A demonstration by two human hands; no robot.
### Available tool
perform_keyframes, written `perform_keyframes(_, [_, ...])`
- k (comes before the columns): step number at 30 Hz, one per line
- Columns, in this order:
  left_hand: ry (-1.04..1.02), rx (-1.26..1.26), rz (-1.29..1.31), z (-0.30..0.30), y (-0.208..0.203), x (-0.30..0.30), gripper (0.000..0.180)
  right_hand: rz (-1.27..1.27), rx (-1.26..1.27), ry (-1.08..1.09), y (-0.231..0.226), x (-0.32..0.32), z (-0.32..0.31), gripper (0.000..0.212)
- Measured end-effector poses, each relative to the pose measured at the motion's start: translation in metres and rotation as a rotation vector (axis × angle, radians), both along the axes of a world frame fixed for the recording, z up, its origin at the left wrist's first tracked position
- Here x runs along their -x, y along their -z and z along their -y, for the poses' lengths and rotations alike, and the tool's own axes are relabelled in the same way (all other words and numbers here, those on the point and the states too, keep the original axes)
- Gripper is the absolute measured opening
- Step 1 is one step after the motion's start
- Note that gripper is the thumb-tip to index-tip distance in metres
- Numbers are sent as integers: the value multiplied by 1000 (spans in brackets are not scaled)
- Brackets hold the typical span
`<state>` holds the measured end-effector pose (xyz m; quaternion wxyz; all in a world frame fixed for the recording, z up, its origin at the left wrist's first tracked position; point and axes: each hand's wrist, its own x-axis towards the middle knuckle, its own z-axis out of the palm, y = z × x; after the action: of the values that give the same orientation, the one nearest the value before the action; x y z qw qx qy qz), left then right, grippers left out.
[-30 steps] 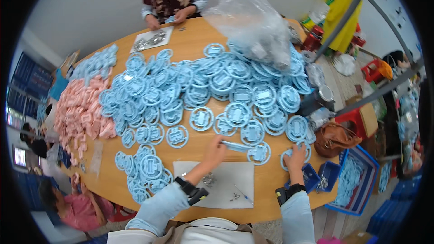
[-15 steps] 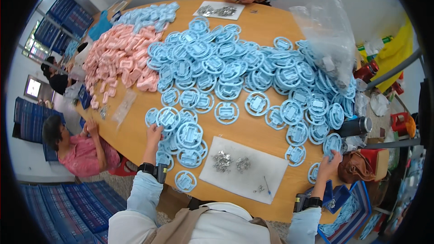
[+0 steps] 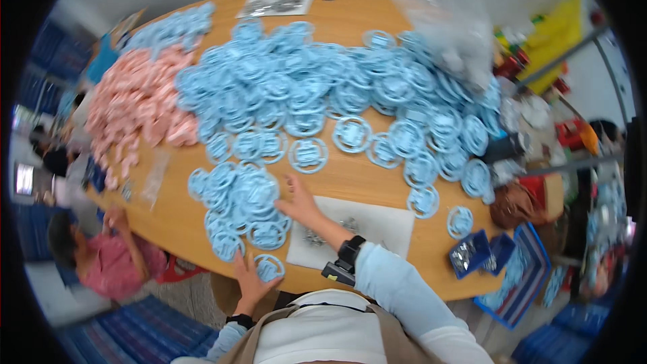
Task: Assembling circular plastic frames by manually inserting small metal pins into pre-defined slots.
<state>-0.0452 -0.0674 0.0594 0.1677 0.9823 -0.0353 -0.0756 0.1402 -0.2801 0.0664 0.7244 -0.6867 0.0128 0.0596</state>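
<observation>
My right hand (image 3: 300, 203) reaches across to the left with its fingers apart, at the right side of a small heap of light blue round plastic frames (image 3: 236, 192). Closer to me, my left hand (image 3: 252, 284) is open, its fingers spread at the heap's near edge, beside a single blue frame (image 3: 270, 267). I cannot tell whether the fingertips touch any frames. My right forearm crosses a white board (image 3: 391, 219) and partly hides the small metal parts (image 3: 313, 236) on it.
A large mound of blue frames (image 3: 310, 77) covers the table's middle, with pink plastic pieces (image 3: 138, 98) to its left. Blue bins (image 3: 470, 254) holding metal parts stand at the right edge. A clear plastic bag (image 3: 451, 27) sits behind. Other people work at the far side and left.
My right hand has swung from the table's right side to the small left heap; the blue frame it held no longer shows in it. My left hand has drawn back toward me. The view has shifted.
</observation>
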Motion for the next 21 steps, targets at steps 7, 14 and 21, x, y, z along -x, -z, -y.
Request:
perform_keyframes(7, [-90,-47,174,-41,33,-39,89,-209,974,277,31,47,192,56])
perform_keyframes(14, [-107,-108,242,-50,35,-62,80,-455,1195,695,57,96,267,73])
perform_keyframes(21, [-156,48,316,-1,-5,-78,69,-224,1135,695,65,106,290,70])
